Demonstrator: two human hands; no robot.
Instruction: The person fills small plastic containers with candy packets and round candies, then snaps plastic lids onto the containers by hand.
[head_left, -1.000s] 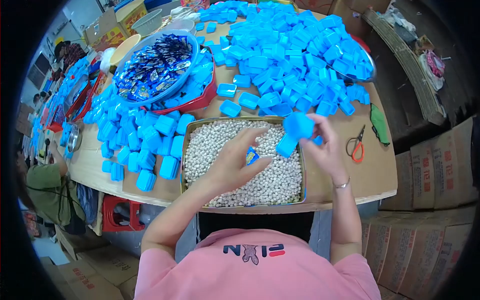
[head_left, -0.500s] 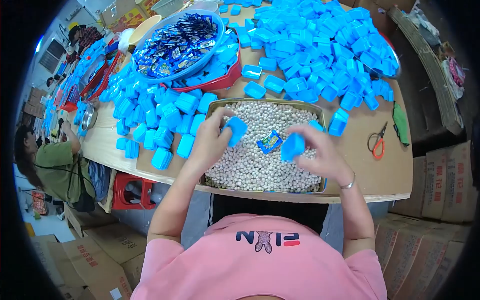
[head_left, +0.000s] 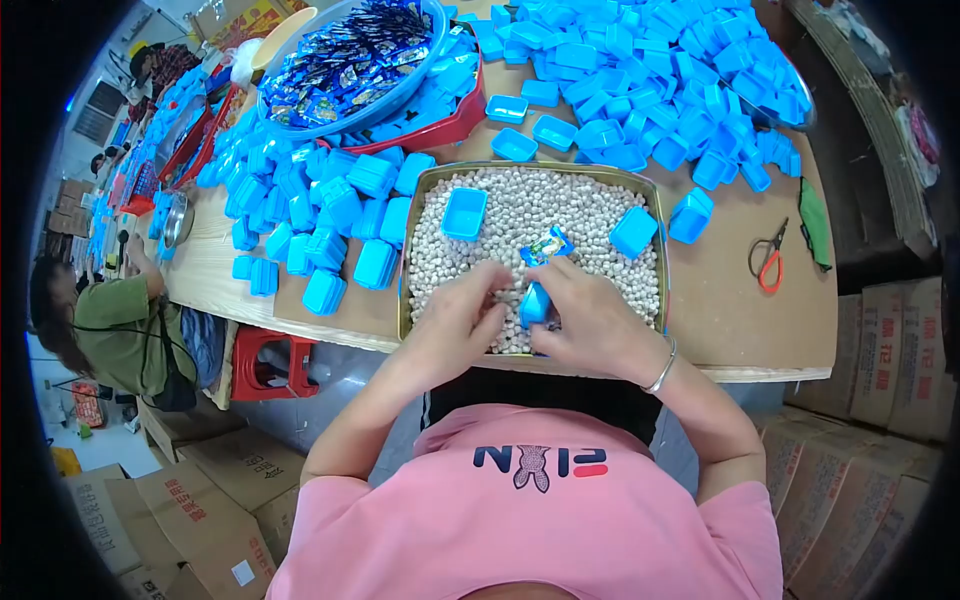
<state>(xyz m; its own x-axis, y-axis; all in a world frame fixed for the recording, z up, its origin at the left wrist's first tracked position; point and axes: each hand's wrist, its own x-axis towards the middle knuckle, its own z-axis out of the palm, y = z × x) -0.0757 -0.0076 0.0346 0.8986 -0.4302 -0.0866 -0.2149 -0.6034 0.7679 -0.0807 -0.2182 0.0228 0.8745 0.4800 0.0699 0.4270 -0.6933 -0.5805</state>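
A metal tray (head_left: 664, 200) full of small pale round pellets (head_left: 590, 195) lies in front of me. My right hand (head_left: 595, 318) is closed on a small blue plastic box (head_left: 534, 305), held low over the pellets. Beside it, my left hand (head_left: 455, 322) has its fingers curled but apart, with nothing visible in them. A blue and green printed packet (head_left: 547, 247) lies just above my right fingers. On the pellets rest one open blue box (head_left: 464, 213) at the upper left and another blue box (head_left: 633, 232) at the right.
Blue boxes (head_left: 610, 90) are heaped behind the tray, and closed ones (head_left: 340, 205) are piled left. A blue basin (head_left: 440, 75) holds many packets, above a red container (head_left: 465, 125). Orange-handled scissors (head_left: 768, 262) lie right. Another person (head_left: 120, 320) sits at left.
My left hand has let go of its blue box, which now lies on the pellets, and moved down and right. My right hand has brought its box down and left, near my left hand.
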